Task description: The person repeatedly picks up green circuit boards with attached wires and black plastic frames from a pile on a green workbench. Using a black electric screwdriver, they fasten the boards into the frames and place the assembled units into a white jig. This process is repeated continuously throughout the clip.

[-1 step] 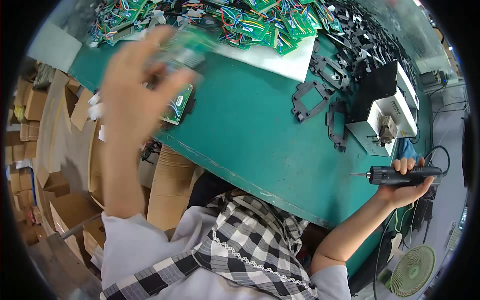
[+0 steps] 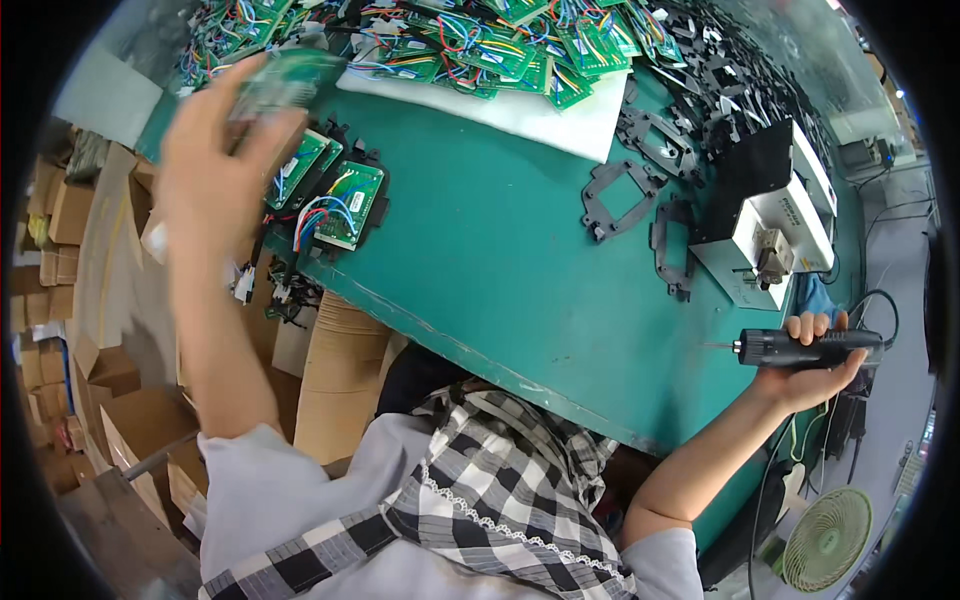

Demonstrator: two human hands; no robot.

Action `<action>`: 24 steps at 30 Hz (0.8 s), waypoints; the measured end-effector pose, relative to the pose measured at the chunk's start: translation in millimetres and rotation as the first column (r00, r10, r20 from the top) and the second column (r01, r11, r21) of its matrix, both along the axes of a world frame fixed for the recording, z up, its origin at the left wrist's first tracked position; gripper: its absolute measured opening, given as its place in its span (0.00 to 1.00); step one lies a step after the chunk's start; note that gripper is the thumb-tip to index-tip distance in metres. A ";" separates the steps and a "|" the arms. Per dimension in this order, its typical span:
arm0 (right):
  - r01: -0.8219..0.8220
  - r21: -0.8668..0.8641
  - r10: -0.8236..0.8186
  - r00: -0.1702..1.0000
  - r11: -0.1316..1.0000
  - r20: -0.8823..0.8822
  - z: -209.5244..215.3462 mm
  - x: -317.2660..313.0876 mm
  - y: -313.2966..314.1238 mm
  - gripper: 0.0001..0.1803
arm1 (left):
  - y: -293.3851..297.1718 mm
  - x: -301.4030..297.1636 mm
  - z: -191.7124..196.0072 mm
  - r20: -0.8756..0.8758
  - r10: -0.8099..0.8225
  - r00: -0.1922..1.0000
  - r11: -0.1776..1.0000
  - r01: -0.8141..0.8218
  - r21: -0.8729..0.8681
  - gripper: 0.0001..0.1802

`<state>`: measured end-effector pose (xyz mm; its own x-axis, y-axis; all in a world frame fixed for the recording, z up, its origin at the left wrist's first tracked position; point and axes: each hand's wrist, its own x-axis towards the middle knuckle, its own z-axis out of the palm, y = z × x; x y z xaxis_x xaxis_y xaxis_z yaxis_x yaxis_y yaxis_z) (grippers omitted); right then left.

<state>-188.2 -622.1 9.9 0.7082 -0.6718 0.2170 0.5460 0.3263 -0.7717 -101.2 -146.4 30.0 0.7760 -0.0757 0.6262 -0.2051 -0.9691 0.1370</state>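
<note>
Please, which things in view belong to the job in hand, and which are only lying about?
Likely in the job:
blurred green board, in the left hand;
black screwdriver, in the right hand;
piled wired boards;
black frames.

Seemingly only lying about:
green fan;
cardboard boxes;
blue cloth.

I see a green desk (image 2: 480, 240). Near its far edge, the circuit boards (image 2: 595, 50) are green, with red, blue, yellow and white wires (image 2: 458, 38). Toward its right edge, the frames (image 2: 594, 205) are black. Black also is the screwdriver (image 2: 772, 349). The apron (image 2: 500, 470) has black-and-white checks.
</note>
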 end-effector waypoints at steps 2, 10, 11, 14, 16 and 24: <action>-0.003 -0.006 0.003 1.000 1.000 -0.028 -3.0 4.7 -2.5 0.27 | 78.9 22.3 -14.1 -0.236 0.032 0.971 0.977 -0.080 -0.197 0.20; 0.014 0.034 -0.013 1.000 0.999 -0.018 -20.7 6.8 7.3 0.27 | 59.6 32.1 -18.1 -0.090 0.166 0.982 0.974 -0.149 0.171 0.20; 0.013 0.031 -0.013 1.000 0.999 -0.007 -22.0 7.1 7.0 0.27 | 8.8 29.6 -4.5 -0.038 -0.072 0.997 0.997 0.072 0.024 0.19; -0.020 0.080 0.021 1.000 0.997 -0.004 -19.2 7.8 16.9 0.28 | -107.9 23.4 -9.5 -0.240 -0.488 0.839 0.869 0.493 -0.046 0.13; -0.039 0.084 0.039 0.999 0.996 0.006 -16.9 6.9 20.0 0.28 | -158.4 53.0 -31.7 -0.173 -0.639 0.750 0.753 0.655 0.059 0.10; 0.014 0.159 -0.010 1.000 0.987 -0.025 -15.8 -2.3 11.6 0.28 | -269.8 130.6 -71.6 -0.455 -0.612 0.647 0.740 0.671 -0.041 0.14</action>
